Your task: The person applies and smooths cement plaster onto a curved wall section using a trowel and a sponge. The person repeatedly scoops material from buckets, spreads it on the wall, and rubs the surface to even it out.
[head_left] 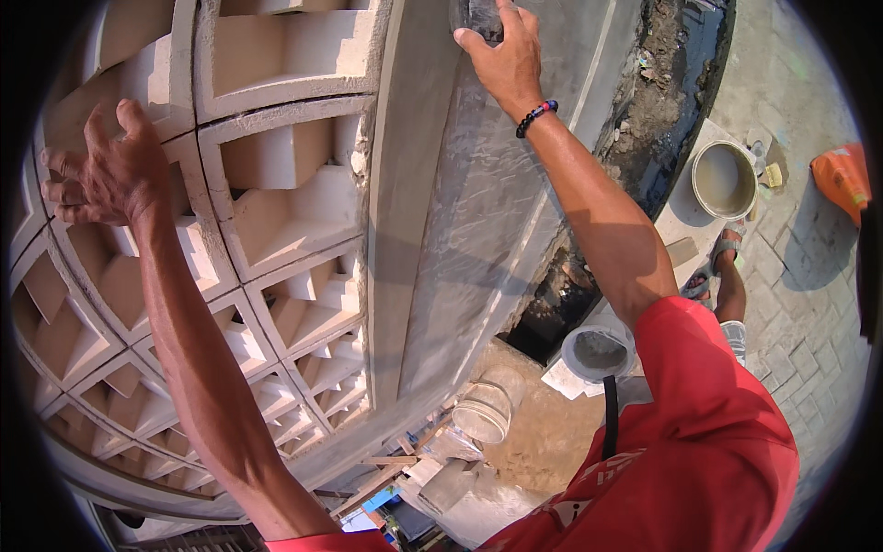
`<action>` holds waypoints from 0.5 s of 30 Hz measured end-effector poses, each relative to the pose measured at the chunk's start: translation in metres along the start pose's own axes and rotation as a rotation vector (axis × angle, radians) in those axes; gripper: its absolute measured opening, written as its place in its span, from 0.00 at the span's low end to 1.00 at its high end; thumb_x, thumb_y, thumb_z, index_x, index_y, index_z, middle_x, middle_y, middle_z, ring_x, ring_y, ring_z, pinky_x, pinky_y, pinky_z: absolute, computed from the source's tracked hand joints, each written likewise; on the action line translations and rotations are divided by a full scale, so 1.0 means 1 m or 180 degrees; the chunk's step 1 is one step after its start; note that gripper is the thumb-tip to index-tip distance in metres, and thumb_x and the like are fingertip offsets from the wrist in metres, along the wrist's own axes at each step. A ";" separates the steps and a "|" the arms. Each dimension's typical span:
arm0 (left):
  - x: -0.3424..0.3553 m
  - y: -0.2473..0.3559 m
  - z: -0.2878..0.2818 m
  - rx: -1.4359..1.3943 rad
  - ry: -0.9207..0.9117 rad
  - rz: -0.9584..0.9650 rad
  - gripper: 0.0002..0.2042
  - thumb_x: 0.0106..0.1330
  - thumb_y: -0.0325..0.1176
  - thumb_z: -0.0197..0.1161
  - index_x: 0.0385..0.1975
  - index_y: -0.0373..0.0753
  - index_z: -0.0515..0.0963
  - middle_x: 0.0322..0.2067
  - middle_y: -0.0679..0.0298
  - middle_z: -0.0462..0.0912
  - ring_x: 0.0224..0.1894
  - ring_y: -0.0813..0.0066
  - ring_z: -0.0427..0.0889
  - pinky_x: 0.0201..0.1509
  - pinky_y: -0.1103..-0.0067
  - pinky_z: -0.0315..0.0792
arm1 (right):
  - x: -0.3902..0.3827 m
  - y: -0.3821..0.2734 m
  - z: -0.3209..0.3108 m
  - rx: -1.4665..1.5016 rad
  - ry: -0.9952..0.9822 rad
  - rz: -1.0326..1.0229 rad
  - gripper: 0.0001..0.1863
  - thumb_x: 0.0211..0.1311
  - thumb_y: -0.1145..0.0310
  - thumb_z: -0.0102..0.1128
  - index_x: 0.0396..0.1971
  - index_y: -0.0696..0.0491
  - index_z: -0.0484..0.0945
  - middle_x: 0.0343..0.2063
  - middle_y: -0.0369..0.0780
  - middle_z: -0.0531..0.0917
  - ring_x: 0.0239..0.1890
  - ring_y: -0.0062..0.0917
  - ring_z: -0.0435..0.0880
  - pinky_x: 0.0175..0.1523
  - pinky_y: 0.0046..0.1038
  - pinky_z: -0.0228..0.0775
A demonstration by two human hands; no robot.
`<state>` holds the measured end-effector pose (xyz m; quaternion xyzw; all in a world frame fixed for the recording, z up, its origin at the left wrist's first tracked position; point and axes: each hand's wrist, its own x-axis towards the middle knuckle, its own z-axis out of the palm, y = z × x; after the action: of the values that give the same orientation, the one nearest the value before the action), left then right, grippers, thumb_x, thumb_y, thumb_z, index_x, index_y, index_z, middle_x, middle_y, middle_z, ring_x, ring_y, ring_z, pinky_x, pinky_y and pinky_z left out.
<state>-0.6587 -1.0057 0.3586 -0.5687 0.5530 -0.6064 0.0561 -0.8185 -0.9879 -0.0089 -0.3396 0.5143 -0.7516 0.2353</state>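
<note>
My left hand (115,170) rests against the pale openwork breeze blocks (285,189), its fingers spread and bent at the tips over the edge of one opening. At the top of the view my right hand (510,60) grips a dark grey, block-like tool (482,18), thumb on one side and fingers on the other. Part of that tool is cut off by the picture's edge, so its exact kind is unclear. It lies against the smooth grey plastered wall band (474,212), which looks damp and streaked. My right wrist wears a dark beaded bracelet (536,118).
A muddy trench (658,110) runs along the wall's foot. Beyond it are a bucket of greyish liquid (725,181), sandalled feet (725,247) and an orange bag (842,179) on paving. Lower down are a bucket with grey mix (600,351), a white bucket (482,412) and sand (543,442).
</note>
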 end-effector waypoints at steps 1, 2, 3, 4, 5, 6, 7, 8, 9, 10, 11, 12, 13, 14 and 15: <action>0.008 -0.010 -0.018 0.0087 -0.0013 0.0023 0.25 0.61 0.62 0.50 0.55 0.63 0.76 0.68 0.52 0.54 0.69 0.41 0.46 0.67 0.47 0.35 | -0.012 -0.013 0.012 0.0079 -0.0225 0.0400 0.29 0.54 0.62 0.61 0.55 0.58 0.68 0.47 0.53 0.74 0.50 0.45 0.73 0.55 0.40 0.67; 0.003 -0.006 -0.009 -0.0042 -0.0124 -0.0015 0.25 0.61 0.62 0.50 0.55 0.63 0.76 0.68 0.52 0.54 0.69 0.41 0.46 0.67 0.47 0.35 | -0.027 -0.010 0.016 -0.0033 -0.0455 0.0692 0.34 0.53 0.65 0.63 0.62 0.54 0.63 0.52 0.53 0.69 0.55 0.45 0.68 0.59 0.39 0.63; -0.003 0.001 0.004 -0.0070 -0.0054 -0.0038 0.25 0.61 0.62 0.50 0.55 0.63 0.76 0.68 0.52 0.54 0.69 0.41 0.46 0.67 0.47 0.35 | -0.048 -0.009 0.021 -0.0149 -0.0674 0.0988 0.41 0.52 0.67 0.64 0.68 0.50 0.58 0.57 0.53 0.63 0.60 0.45 0.63 0.63 0.37 0.58; -0.005 -0.001 0.005 -0.0002 0.0032 0.0011 0.25 0.61 0.62 0.50 0.55 0.63 0.76 0.68 0.52 0.54 0.69 0.41 0.46 0.67 0.47 0.35 | -0.093 -0.033 0.018 0.0202 -0.0819 0.1191 0.42 0.51 0.71 0.62 0.69 0.48 0.55 0.60 0.60 0.54 0.63 0.54 0.55 0.64 0.44 0.57; 0.005 -0.012 -0.010 0.0195 0.0180 0.0117 0.25 0.61 0.62 0.50 0.55 0.63 0.75 0.68 0.52 0.54 0.69 0.42 0.46 0.67 0.47 0.35 | -0.143 -0.067 0.018 0.0424 -0.0987 0.1327 0.45 0.51 0.73 0.63 0.70 0.45 0.53 0.61 0.59 0.51 0.64 0.56 0.53 0.65 0.48 0.54; -0.001 -0.002 0.004 0.0104 0.0259 0.0098 0.25 0.61 0.63 0.50 0.55 0.63 0.75 0.68 0.52 0.54 0.69 0.42 0.46 0.67 0.47 0.35 | -0.185 -0.071 0.002 0.0346 -0.1294 0.1345 0.46 0.51 0.74 0.63 0.71 0.43 0.51 0.62 0.60 0.49 0.65 0.56 0.52 0.66 0.50 0.53; 0.001 -0.001 0.003 0.0154 0.0325 0.0129 0.25 0.61 0.63 0.50 0.55 0.63 0.75 0.68 0.52 0.54 0.69 0.42 0.46 0.67 0.47 0.35 | -0.218 -0.084 -0.017 0.0573 -0.1655 0.1510 0.44 0.52 0.72 0.64 0.70 0.43 0.54 0.63 0.58 0.50 0.65 0.55 0.52 0.67 0.48 0.52; 0.001 -0.001 0.004 0.0186 0.0390 0.0145 0.25 0.61 0.63 0.50 0.55 0.63 0.75 0.68 0.52 0.54 0.69 0.42 0.46 0.67 0.47 0.35 | -0.237 -0.093 -0.039 0.0611 -0.1985 0.1629 0.43 0.52 0.71 0.65 0.69 0.44 0.55 0.63 0.58 0.52 0.65 0.53 0.54 0.67 0.47 0.52; -0.002 0.002 0.009 0.0175 0.0421 0.0135 0.25 0.61 0.63 0.50 0.55 0.64 0.75 0.68 0.52 0.54 0.69 0.42 0.46 0.67 0.47 0.35 | -0.243 -0.088 -0.054 0.0603 -0.2291 0.1741 0.42 0.52 0.70 0.65 0.69 0.45 0.57 0.62 0.57 0.54 0.65 0.52 0.55 0.67 0.47 0.53; 0.001 -0.006 0.001 0.0275 0.0451 0.0169 0.25 0.61 0.63 0.50 0.55 0.64 0.75 0.68 0.52 0.54 0.69 0.42 0.46 0.67 0.47 0.35 | -0.232 -0.085 -0.056 0.0714 -0.1985 0.1681 0.41 0.52 0.70 0.65 0.68 0.46 0.58 0.62 0.57 0.56 0.65 0.51 0.56 0.67 0.46 0.53; -0.003 -0.011 0.001 0.0323 0.0454 0.0169 0.25 0.61 0.63 0.50 0.55 0.64 0.75 0.68 0.52 0.54 0.69 0.42 0.46 0.67 0.47 0.35 | -0.212 -0.074 -0.058 0.0754 -0.1698 0.1622 0.40 0.53 0.69 0.65 0.68 0.47 0.59 0.61 0.56 0.58 0.65 0.50 0.56 0.67 0.45 0.54; -0.006 -0.013 0.002 0.0320 0.0453 0.0164 0.25 0.61 0.63 0.50 0.55 0.64 0.75 0.68 0.52 0.54 0.69 0.42 0.46 0.67 0.47 0.35 | -0.189 -0.065 -0.056 0.0770 -0.1417 0.1571 0.39 0.53 0.68 0.65 0.67 0.48 0.60 0.61 0.56 0.59 0.64 0.49 0.57 0.67 0.44 0.55; -0.010 -0.009 0.008 0.0289 0.0446 0.0156 0.25 0.61 0.63 0.50 0.55 0.64 0.75 0.68 0.52 0.54 0.69 0.42 0.46 0.67 0.47 0.35 | -0.154 -0.049 -0.049 0.0628 -0.1214 0.1438 0.39 0.54 0.67 0.64 0.67 0.49 0.60 0.60 0.56 0.61 0.64 0.49 0.58 0.66 0.43 0.56; -0.009 -0.010 0.006 0.0293 0.0461 0.0165 0.25 0.61 0.63 0.50 0.55 0.64 0.75 0.68 0.52 0.54 0.69 0.42 0.46 0.67 0.47 0.35 | -0.114 -0.036 -0.038 0.0550 -0.1023 0.1325 0.38 0.54 0.66 0.64 0.67 0.50 0.60 0.59 0.56 0.62 0.64 0.49 0.58 0.65 0.42 0.57; -0.007 -0.007 0.005 0.0268 0.0483 0.0171 0.24 0.61 0.63 0.50 0.55 0.64 0.75 0.68 0.52 0.55 0.69 0.42 0.46 0.67 0.47 0.35 | -0.075 -0.021 -0.025 0.0539 -0.0985 0.1283 0.38 0.55 0.66 0.63 0.67 0.50 0.59 0.58 0.57 0.62 0.63 0.49 0.59 0.65 0.41 0.58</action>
<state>-0.6488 -1.0011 0.3576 -0.5032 0.5447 -0.6687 0.0542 -0.7886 -0.9121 -0.0152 -0.3202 0.4648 -0.6690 0.4836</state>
